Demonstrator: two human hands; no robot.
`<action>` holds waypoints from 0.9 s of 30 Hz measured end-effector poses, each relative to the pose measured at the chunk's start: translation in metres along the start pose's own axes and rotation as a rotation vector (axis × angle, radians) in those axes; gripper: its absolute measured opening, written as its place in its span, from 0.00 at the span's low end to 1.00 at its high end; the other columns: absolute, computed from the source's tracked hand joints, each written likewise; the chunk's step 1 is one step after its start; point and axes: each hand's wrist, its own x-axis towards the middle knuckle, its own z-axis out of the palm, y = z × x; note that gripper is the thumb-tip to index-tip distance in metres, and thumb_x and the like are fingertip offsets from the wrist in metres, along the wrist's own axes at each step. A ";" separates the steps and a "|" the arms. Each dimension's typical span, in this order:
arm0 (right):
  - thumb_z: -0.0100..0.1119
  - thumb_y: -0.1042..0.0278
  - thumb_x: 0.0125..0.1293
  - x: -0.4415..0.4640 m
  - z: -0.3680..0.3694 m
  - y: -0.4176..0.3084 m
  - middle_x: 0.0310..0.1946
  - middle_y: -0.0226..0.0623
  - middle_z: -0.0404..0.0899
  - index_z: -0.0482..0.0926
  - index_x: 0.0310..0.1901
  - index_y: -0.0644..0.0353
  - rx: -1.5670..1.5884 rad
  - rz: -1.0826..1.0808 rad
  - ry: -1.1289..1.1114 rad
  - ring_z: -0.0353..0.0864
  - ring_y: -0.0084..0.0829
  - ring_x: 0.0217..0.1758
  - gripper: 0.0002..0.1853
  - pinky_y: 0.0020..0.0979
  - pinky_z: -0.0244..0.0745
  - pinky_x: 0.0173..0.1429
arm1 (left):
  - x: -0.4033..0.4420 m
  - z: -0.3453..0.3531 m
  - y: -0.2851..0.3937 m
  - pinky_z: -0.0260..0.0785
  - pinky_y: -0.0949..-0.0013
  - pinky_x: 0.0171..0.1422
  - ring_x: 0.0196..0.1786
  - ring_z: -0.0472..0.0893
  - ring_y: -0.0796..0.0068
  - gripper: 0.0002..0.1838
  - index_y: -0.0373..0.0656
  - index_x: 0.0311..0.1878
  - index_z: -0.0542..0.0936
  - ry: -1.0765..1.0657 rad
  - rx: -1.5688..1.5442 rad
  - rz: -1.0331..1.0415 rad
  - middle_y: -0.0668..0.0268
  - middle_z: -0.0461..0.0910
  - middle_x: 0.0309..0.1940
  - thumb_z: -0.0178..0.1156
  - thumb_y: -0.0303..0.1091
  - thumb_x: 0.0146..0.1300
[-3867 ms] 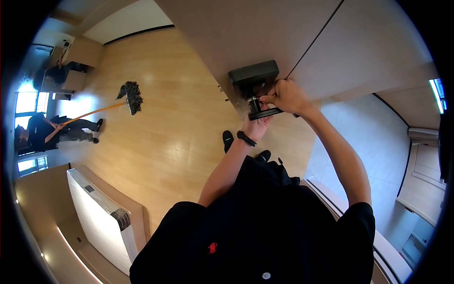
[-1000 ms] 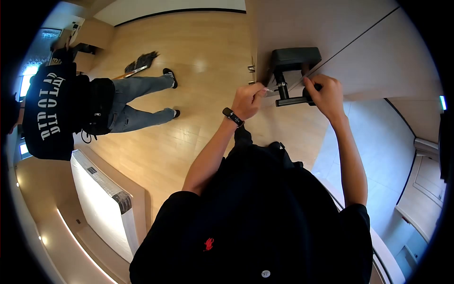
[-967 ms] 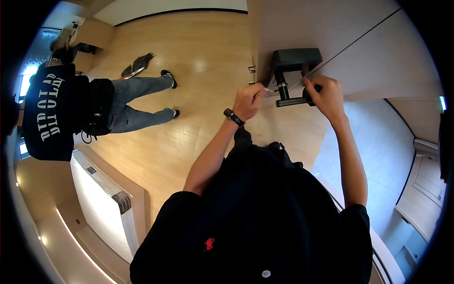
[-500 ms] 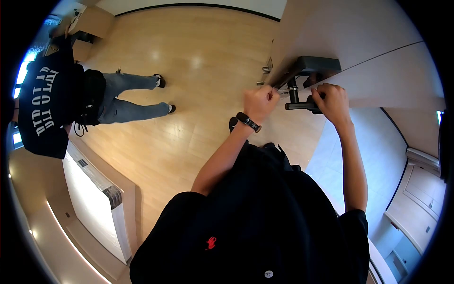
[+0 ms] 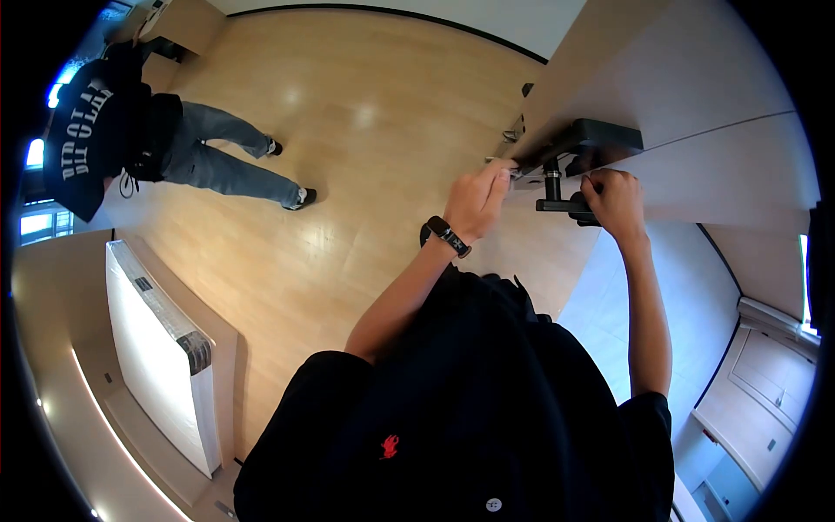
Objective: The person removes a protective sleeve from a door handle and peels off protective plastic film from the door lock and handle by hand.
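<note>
A black door lock (image 5: 609,133) with a black lever handle (image 5: 557,206) is mounted on a light wood-coloured door (image 5: 678,78). My right hand (image 5: 616,202) is closed at the inner end of that handle, its fingers curled over the dark part under the lock. At the door's edge, my left hand (image 5: 477,202), with a black band on the wrist, has its fingertips pressed together beside the metal latch plate (image 5: 529,177). What the left fingertips hold, if anything, is too small to make out.
Another person (image 5: 113,130) in a black top and jeans stands at the left. A white mattress (image 5: 156,357) lies on a bed frame (image 5: 228,374) at lower left. Wood flooring (image 5: 348,157) meets grey tiles (image 5: 661,287) by the doorway. Cabinets (image 5: 765,374) stand far right.
My left hand has turned, its fingertips now reaching toward the latch plate. My right hand stays at the handle. The other person has shifted stance, and the whole view has moved slightly.
</note>
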 end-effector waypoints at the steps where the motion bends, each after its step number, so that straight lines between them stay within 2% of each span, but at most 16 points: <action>1: 0.58 0.66 0.53 -0.002 0.003 -0.003 0.18 0.41 0.78 0.82 0.21 0.57 0.014 0.019 -0.020 0.78 0.45 0.24 0.08 0.39 0.73 0.32 | -0.001 -0.004 0.000 0.67 0.67 0.27 0.21 0.76 0.69 0.12 0.39 0.42 0.77 -0.039 0.054 -0.015 0.60 0.75 0.19 0.56 0.37 0.62; 6: 0.58 0.65 0.53 0.002 0.012 -0.018 0.18 0.41 0.78 0.83 0.21 0.57 -0.004 0.031 -0.052 0.78 0.45 0.24 0.09 0.38 0.74 0.34 | -0.002 -0.015 -0.002 0.69 0.69 0.29 0.21 0.75 0.70 0.11 0.38 0.41 0.77 -0.048 0.079 -0.002 0.61 0.76 0.21 0.59 0.36 0.61; 8: 0.58 0.64 0.54 -0.001 0.013 -0.018 0.18 0.41 0.78 0.83 0.21 0.57 -0.007 0.035 -0.025 0.78 0.45 0.24 0.09 0.39 0.74 0.34 | -0.004 -0.014 -0.001 0.70 0.69 0.29 0.22 0.78 0.68 0.12 0.38 0.40 0.77 -0.051 0.100 0.007 0.60 0.78 0.22 0.62 0.36 0.58; 14: 0.58 0.62 0.55 0.002 0.008 -0.015 0.17 0.42 0.78 0.83 0.23 0.58 0.005 0.061 -0.027 0.78 0.45 0.24 0.10 0.39 0.74 0.35 | 0.010 -0.009 0.004 0.70 0.61 0.29 0.26 0.79 0.56 0.06 0.40 0.32 0.76 -0.103 0.288 0.072 0.56 0.79 0.24 0.59 0.32 0.59; 17: 0.58 0.63 0.55 0.006 0.002 -0.010 0.17 0.42 0.78 0.83 0.23 0.58 -0.005 0.057 -0.033 0.78 0.45 0.24 0.10 0.39 0.74 0.34 | 0.018 -0.004 0.006 0.70 0.59 0.29 0.26 0.78 0.54 0.05 0.40 0.30 0.76 -0.102 0.353 0.126 0.56 0.78 0.23 0.57 0.30 0.60; 27: 0.58 0.63 0.56 0.019 0.016 0.004 0.17 0.42 0.78 0.83 0.23 0.59 0.001 0.035 -0.044 0.78 0.45 0.23 0.11 0.39 0.74 0.34 | 0.033 0.016 -0.027 0.69 0.62 0.24 0.22 0.78 0.59 0.06 0.42 0.25 0.76 -0.020 0.411 0.220 0.59 0.77 0.18 0.59 0.31 0.55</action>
